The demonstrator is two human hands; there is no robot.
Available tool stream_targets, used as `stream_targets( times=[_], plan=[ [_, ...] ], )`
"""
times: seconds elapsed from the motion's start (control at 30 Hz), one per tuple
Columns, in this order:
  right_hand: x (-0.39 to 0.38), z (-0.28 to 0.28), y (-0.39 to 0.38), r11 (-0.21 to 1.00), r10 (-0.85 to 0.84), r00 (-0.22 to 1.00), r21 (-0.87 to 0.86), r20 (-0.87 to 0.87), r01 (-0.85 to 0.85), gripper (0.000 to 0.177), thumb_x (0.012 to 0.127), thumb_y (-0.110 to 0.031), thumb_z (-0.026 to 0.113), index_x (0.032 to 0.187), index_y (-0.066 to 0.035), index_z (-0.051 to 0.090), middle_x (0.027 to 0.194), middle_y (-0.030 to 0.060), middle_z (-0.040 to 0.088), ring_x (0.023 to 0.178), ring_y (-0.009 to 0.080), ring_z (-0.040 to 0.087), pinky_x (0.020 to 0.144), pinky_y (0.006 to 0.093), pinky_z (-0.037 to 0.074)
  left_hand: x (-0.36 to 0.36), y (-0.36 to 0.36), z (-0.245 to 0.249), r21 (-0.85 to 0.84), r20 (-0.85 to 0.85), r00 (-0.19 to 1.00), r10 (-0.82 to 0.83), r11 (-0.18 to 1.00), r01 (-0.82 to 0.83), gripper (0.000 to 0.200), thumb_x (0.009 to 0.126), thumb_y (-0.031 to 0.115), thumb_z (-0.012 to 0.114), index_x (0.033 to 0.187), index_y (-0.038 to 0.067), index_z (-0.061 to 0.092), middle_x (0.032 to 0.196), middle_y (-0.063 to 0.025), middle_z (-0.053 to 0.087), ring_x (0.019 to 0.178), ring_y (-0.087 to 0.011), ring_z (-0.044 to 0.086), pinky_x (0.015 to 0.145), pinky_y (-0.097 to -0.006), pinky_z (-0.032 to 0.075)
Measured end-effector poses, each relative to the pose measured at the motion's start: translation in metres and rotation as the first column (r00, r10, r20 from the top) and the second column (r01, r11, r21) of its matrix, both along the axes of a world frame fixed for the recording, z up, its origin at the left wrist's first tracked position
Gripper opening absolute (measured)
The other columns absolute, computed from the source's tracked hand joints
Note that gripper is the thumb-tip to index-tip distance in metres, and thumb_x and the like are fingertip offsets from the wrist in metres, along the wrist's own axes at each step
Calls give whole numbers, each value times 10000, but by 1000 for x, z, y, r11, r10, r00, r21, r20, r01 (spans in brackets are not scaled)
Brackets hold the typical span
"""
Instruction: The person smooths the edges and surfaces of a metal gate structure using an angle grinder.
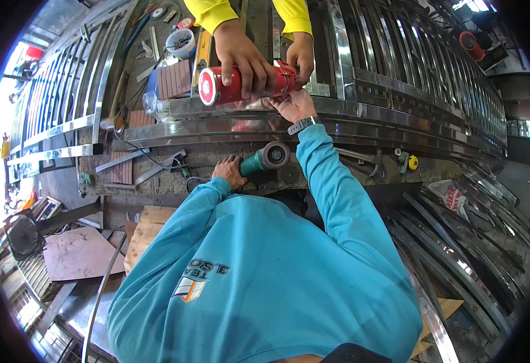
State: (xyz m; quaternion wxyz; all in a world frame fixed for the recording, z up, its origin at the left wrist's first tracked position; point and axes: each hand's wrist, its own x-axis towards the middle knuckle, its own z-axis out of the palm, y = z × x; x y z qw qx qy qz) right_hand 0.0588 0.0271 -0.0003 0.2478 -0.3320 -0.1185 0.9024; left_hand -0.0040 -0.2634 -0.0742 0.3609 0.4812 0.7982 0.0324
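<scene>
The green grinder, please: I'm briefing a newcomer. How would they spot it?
Find the workbench in front of the blue shirt. Near its front edge, closer than the long metal bars, the wearer's left hand holds the grinder. Its green body and round gray disc set it apart from the red cylinder in the co-worker's hands.

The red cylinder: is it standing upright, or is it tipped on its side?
On its side: the red cylinder runs across the view, round end facing picture left, under a co-worker's hand.
</scene>
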Motion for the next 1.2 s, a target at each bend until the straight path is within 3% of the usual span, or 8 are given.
stream_targets(
  times=[0.3,0.4,0.6,0.67,0.83,1.0,1.07,1.2],
  plan=[
    [12,17,1,998,10,999,60,-50,-7,428,1052,-337,409,1294,-1,512,1281,191,584,1122,352,609,971,548,506,1,1,4,6,-5,1000,-1,1000,1,716,724,362,794,1333,90,537,1313,-145,559,1242,-363,538,1062,-459,440],
    [16,9,5,998,27,999,64,-46,-24,347,1033,-296,440,1265,-60,547,1226,139,626,1055,329,632,884,554,524,1,1,3,13,-6,1000,8,1000,-8,698,711,357,797,1307,86,556,1296,-148,568,1236,-363,542,1059,-457,442],
    [40,-13,26,982,182,980,40,83,-186,253,1000,-159,491,1193,-11,561,1069,192,655,887,336,666,735,457,575,1,-3,0,50,2,1000,-7,999,7,691,702,360,799,1297,96,565,1285,-144,572,1228,-361,547,1049,-457,446],
    [50,-9,29,962,240,961,103,135,-254,250,985,-138,557,1135,60,584,969,191,662,830,306,668,719,375,580,0,-1,0,11,-15,1000,-12,1000,13,693,710,357,796,1308,102,558,1300,-139,563,1235,-356,543,1052,-460,441],
    [49,4,26,898,330,891,188,312,-398,181,976,-189,637,985,-8,647,821,76,659,672,149,607,545,260,479,3,3,7,3,-29,1000,-2,1000,2,693,719,354,791,1316,97,552,1316,-136,557,1241,-352,543,1060,-461,433],
    [66,18,28,808,297,821,330,488,-488,146,995,-161,601,1045,-31,644,802,54,664,611,131,590,512,246,434,3,4,9,-17,-38,999,-7,1000,7,692,723,357,789,1315,89,553,1304,-142,569,1241,-351,546,1062,-456,432],
    [78,22,22,801,102,894,497,436,-334,141,979,-148,600,1058,-38,642,825,93,686,596,145,599,477,264,407,3,3,8,-11,-51,999,-16,1000,15,673,724,355,790,1298,89,561,1284,-149,584,1228,-357,554,1055,-458,438],
    [131,39,9,809,71,873,485,482,-333,226,1000,-161,598,1175,-19,622,929,90,704,648,115,616,545,262,457,2,2,4,-19,-53,998,-29,999,28,651,722,347,792,1276,88,568,1272,-154,593,1211,-364,565,1042,-462,447]
  ],
)
